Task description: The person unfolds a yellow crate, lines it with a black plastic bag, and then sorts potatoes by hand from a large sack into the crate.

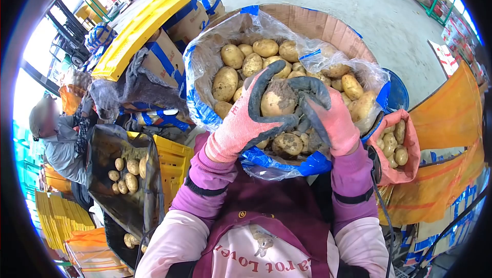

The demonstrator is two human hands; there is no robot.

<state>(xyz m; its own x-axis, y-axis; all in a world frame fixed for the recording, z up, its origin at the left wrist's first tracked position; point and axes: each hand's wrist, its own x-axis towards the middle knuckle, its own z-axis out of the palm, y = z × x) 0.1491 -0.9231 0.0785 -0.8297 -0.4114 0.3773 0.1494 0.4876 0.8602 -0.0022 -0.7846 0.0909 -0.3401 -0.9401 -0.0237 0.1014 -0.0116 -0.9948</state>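
A potato with soil on its top (278, 98) is in my left hand (248, 111), whose gloved fingers and thumb curve round it. On its right side my right hand (328, 116), also in a pink and dark grey glove, is bent with its fingertips at the potato. Both hands are over a large cardboard box (328, 24) lined with clear plastic (202, 67) and blue tape. Many potatoes (225, 83) fill the box around and below my hands. What lies under my right fingers is partly hidden.
A pink sack of potatoes (393, 142) and a blue bucket (398, 91) stand at the right. On the left are a dark bag with potatoes (123, 144), a yellow pallet (148, 26), cardboard boxes (161, 60) and a person in grey (64, 144).
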